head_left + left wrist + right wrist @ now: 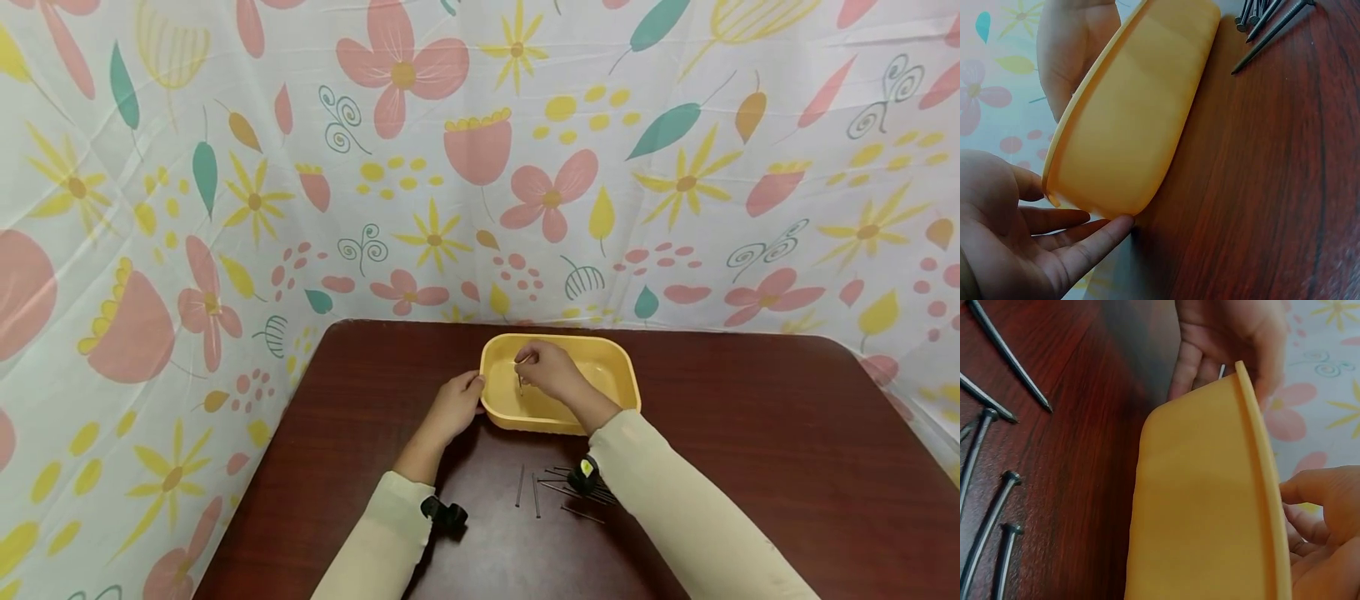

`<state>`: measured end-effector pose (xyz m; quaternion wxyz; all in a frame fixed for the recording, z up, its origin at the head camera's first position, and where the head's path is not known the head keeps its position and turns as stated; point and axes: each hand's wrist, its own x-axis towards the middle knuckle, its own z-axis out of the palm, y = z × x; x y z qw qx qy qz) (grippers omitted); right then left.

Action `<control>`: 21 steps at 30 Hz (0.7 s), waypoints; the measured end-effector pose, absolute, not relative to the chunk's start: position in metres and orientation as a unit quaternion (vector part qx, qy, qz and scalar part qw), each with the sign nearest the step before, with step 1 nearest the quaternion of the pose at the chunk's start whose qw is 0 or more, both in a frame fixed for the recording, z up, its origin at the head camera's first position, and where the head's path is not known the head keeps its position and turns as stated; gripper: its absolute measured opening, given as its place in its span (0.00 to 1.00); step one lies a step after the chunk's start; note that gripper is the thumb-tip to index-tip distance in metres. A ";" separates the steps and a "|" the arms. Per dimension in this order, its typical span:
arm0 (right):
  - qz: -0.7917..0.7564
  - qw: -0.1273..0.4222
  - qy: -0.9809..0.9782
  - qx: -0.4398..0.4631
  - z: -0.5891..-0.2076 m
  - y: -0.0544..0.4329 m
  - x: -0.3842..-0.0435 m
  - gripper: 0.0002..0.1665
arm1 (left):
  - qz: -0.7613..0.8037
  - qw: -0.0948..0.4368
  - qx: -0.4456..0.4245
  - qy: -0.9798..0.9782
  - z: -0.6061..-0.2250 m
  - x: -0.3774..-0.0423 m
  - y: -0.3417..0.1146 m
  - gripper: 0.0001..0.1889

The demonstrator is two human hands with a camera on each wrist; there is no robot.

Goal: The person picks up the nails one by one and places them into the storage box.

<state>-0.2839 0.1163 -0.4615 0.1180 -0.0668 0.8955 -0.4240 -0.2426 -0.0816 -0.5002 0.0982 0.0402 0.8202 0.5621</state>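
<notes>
A yellow plastic tray [534,423] sits on the table, its outer wall also in the left wrist view [1122,112]. My left hand [453,407] holds its left end, the thumb at the rim and the fingers against the outside wall. Over the inside of the tray, my right hand [553,373] pinches a nail [521,385] that points downward. The right fingertips are partly hidden by the tray wall in the right wrist view. In front of the tray lie several loose metal nails [536,497], some under the right forearm.
The dark red-brown wooden table [375,392] carries everything. A floral cloth [480,208] hangs behind it and along the left side. Black wrist devices [447,515] are strapped over both cream sleeves [382,542].
</notes>
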 end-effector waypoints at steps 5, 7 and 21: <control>-0.427 0.142 0.892 -0.045 -0.469 0.110 -0.293 0.11 | 0.562 0.092 0.044 0.821 -0.501 -0.244 -0.081 0.25; -0.426 0.147 0.892 -0.037 -0.471 0.107 -0.295 0.10 | 0.564 0.092 0.046 0.819 -0.501 -0.243 -0.082 0.25; -0.386 0.142 0.911 -0.033 -0.483 0.099 -0.302 0.05 | 0.557 0.091 0.044 0.824 -0.499 -0.244 -0.082 0.25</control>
